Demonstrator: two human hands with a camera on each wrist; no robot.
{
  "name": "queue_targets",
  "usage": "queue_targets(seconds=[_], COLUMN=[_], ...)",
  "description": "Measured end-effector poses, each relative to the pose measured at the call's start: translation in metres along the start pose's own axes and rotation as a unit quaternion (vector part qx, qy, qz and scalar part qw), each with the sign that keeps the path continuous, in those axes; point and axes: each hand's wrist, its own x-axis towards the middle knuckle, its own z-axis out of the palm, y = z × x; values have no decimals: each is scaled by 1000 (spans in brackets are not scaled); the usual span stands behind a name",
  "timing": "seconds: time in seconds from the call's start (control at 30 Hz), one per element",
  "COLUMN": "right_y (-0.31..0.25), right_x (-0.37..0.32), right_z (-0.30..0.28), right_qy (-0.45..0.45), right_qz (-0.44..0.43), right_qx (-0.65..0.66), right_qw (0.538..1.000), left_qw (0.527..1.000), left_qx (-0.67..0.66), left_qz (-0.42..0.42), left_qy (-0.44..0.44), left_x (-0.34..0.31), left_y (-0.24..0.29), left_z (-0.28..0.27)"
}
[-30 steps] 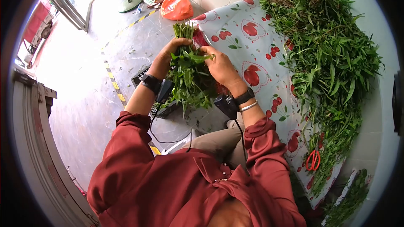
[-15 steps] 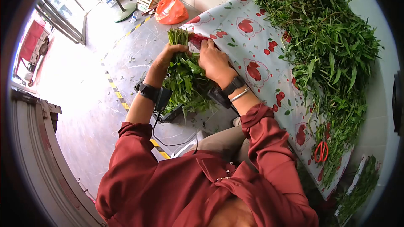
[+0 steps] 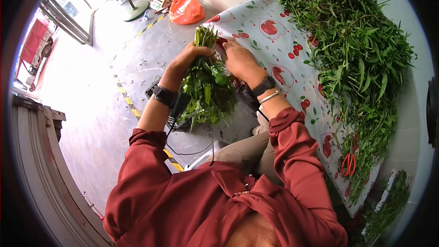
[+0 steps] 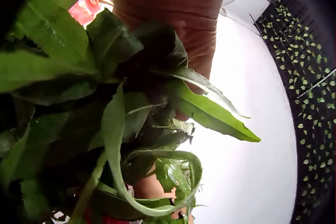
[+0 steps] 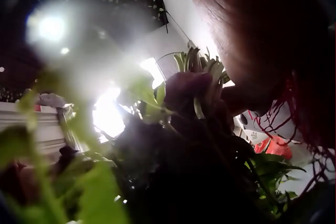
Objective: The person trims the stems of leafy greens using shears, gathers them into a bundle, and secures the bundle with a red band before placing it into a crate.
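In the head view my left hand (image 3: 188, 59) grips a bunch of leafy green stems (image 3: 206, 87). The cut ends point away from me and the leaves hang toward me. My right hand (image 3: 242, 61) is just right of the bunch, by the table corner, its fingers curled at some dark red strings (image 3: 221, 42). Thin red strands (image 5: 286, 106) dangle beside that hand in the right wrist view. Leaves cover much of the left wrist view, under the palm of the left hand (image 4: 168, 3).
A cherry-print tablecloth (image 3: 256, 32) covers the table on the right, bearing a big heap of greens (image 3: 356, 55) and red-handled scissors (image 3: 348, 164). Beneath the bunch is a black crate (image 3: 184, 126). An orange plastic bag (image 3: 187, 8) lies on the floor ahead.
My right hand reached to the red strings at the table corner, then drew back slightly toward the bunch with red between its fingers. The left hand keeps its hold on the stems.
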Motion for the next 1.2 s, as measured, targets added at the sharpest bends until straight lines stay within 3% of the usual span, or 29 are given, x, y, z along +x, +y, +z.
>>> queue_targets(seconds=[0.07,0.17,0.3,0.4,0.43,0.47,0.5,0.63,0.67,0.77,0.87,1.07,1.13,1.17,1.2], right_y=[6,9,12,13,10,8,10,16,20,27,24,28,28,37,38], right_x=[-10,-20,-19,-21,-28,-33,-35,-46,-46,-49,-52,-61,-68,-69,-72], right_z=[2,5,5,2,-6,-15,-21,-46,-43,-27,-15,-22,-25,-15,-12], right_qy=[82,110,82,167,93,15,-17,-27,-28,-3,60,62,55,96,96], right_qz=[-102,-151,-129,-192,-122,-47,-37,65,66,22,-15,22,42,-3,1], right_qx=[88,94,135,171,314,448,482,497,497,389,368,434,463,383,379], right_qw=[987,978,979,952,937,892,875,865,865,921,928,899,884,919,920], left_qw=[1000,1000,999,999,999,999,998,997,996,998,998,992,989,991,984], left_qx=[1,-26,-39,17,19,21,22,7,-5,7,21,46,78,89,129], left_qz=[-2,-2,1,12,-6,-11,-18,-16,0,17,20,72,39,40,44], left_qy=[-2,-7,-19,35,48,48,57,77,87,64,63,89,123,95,118], left_x=[9,17,33,20,11,7,2,-15,-17,-24,-27,-50,-59,-63,-78], left_y=[3,11,3,6,8,9,9,0,0,2,4,9,3,7,25], left_z=[-3,0,-4,-4,-5,-8,-12,-26,-26,-25,-27,-33,-56,-66,-51])
